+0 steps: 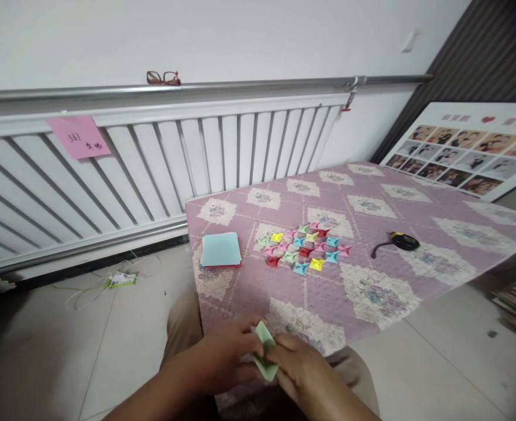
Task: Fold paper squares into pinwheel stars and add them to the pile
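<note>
Both my hands meet at the near edge of the table, closed on one pale green folded paper (265, 334). My left hand (227, 354) grips its left side with thumb and fingers. From the right, my right hand (295, 362) pinches the paper near its middle, fingertips partly hidden in the fold. Further up the cloth lie several small folded paper pieces (304, 252) in red, yellow, blue, pink and green, set out in rough rows. Left of them rests a stack of square paper sheets (221, 249), light blue on top, with red and cream edges showing below.
A patterned purple tablecloth (249, 292) covers the table. On its right side lies a black object with a short cord (404, 242). A white radiator (240, 146) runs behind, with glasses (164, 78) on the pipe above. A photo board (464, 146) leans at the right; a power strip (121, 279) lies on the floor.
</note>
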Available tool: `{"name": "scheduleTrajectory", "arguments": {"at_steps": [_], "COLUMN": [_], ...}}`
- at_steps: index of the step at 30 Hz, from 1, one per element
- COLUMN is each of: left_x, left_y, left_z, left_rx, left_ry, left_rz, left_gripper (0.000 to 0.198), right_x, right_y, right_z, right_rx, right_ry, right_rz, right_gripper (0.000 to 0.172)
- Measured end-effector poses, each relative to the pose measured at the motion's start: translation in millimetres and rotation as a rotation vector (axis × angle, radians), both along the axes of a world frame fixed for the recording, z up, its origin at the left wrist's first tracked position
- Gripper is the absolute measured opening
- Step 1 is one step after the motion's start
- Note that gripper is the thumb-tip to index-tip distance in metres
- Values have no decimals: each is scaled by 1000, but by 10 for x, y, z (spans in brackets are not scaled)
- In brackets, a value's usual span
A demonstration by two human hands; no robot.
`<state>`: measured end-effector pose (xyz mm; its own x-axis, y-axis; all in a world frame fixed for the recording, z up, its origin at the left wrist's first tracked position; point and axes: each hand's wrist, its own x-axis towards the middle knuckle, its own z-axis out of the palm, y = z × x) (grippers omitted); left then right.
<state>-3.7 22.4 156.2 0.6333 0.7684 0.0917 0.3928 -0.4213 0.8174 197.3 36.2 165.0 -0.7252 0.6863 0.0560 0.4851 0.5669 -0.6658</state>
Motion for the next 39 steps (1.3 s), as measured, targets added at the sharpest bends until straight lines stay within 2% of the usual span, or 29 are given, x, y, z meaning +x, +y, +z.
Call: {"name": "scheduleTrajectory", "arguments": {"at_steps": [6, 13, 19, 22, 25, 27, 30, 33, 36, 39], "left_x": [66, 197, 315, 365, 429, 472, 510, 516, 512, 511], "left_y": [-37, -60, -79, -86, -91, -94, -107, -139, -169, -174], "left_z": [-33, -47, -179, -262, -347, -395, -446, -482, -500, -480], "left_rx": [-60, -204, -331, -342, -368, -424, -558, -652, -641, -611], "left_ry": [-109, -103, -161, -259, -445, -573, -672, -613, -536, -518], "left_rz": [156, 373, 564, 586, 615, 635, 610, 572, 597, 627], "left_gripper": [18, 3, 5, 15, 47, 60, 47, 32, 27, 23], "right_x": [72, 22, -26, -28, -30, -37, -64, -97, -104, -78], "right_y": [-19, -60, -72, -76, -73, -75, -95, -127, -135, -100], "right_z": [-151, -320, -431, -458, -469, -469, -475, -498, -515, -499], "right_rx": [-102, -189, -317, -370, -354, -320, -285, -273, -256, -248], "right_ry": [61, 202, 295, 341, 356, 371, 421, 466, 468, 437], "right_rz": [-60, -271, -412, -484, -532, -552, -577, -621, -641, -602], "right_gripper": [12, 34, 34, 35, 38, 38, 36, 35, 36, 35]}}
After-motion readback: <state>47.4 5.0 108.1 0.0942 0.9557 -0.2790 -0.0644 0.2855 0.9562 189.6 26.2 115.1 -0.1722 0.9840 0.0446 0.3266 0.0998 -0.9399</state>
